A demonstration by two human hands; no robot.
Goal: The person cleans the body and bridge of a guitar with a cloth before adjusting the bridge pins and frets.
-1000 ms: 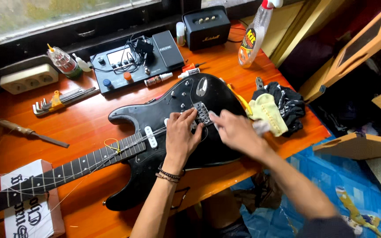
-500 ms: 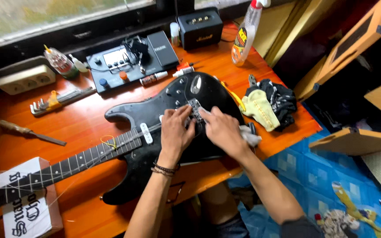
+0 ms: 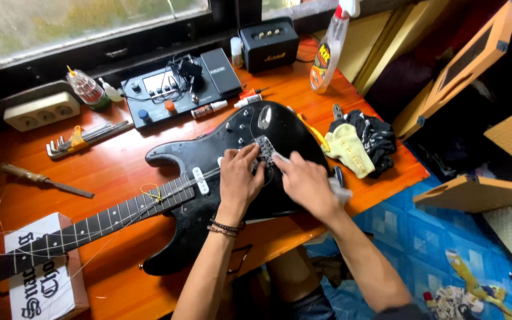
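While one guitar (image 3: 232,172) lies flat, the left hand (image 3: 236,181) rests open on it and the right hand (image 3: 304,182) pinches one white cloth (image 3: 282,157).

Your guitar (image 3: 220,178) lies across the bench (image 3: 120,166), neck running left onto a block (image 3: 42,278) at the near left corner. Your left hand (image 3: 236,178) and right hand (image 3: 304,181) rest side by side on its body, at the bridge (image 3: 264,148). Behind the guitar sits a pedal unit (image 3: 179,89), with a speaker (image 3: 268,42) to its right. Hex keys (image 3: 84,135) lie left of the body, gloves (image 3: 360,142) right of it.
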